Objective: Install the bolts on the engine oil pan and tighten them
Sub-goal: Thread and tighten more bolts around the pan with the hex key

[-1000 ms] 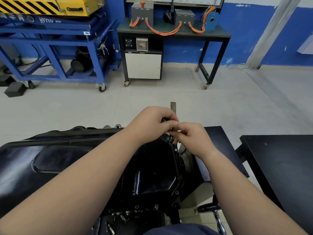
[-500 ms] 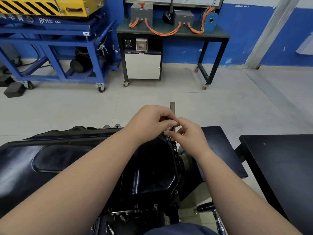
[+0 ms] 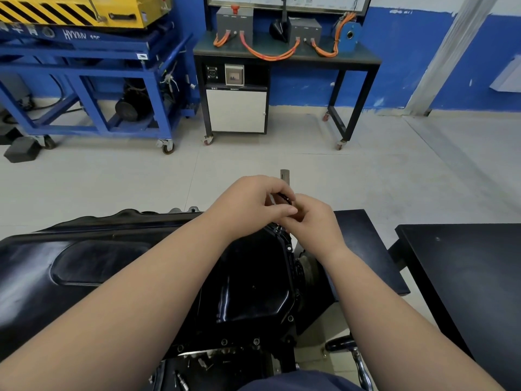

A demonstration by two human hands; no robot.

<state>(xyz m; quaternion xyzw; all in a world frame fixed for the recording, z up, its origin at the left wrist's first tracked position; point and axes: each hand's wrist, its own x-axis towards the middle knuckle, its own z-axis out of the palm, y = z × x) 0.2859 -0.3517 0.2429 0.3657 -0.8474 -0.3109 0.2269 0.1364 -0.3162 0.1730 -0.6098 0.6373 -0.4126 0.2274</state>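
Head view, one entry: two bare hands joined over the far right corner of the oil pan [image 3: 248,289].

- Left hand [image 3: 251,206]: fingers curled, thumb and forefinger pinching a small dark part [image 3: 284,197]. Too little of it shows to tell whether it is a bolt or a tool end.
- Right hand [image 3: 315,224]: fingers curled inward, tips pressed against the left thumb. Whether they also grip the dark part cannot be told.
- Oil pan: black, glossy, lying flat below both forearms, its rim running along the right side.
- Corner bolt [image 3: 279,228]: stands upright in the rim, just below the joined fingers and a little toward the person. Its long axis runs straight up and down.
- Other rim bolts [image 3: 289,248]: seated further along the right edge, with more along the near edge.
- Grey metal post [image 3: 285,175]: upright just beyond the fingers; what it is fixed to is hidden.
- Black surface [image 3: 456,277]: to the right, well apart from the hands.

Judgement: the step in hand looks like starting or turning a bolt at this corner. The coming move would be straight down, in line with the bolt's axis. Both hands are about equally near, the right hand slightly closer to the rim.
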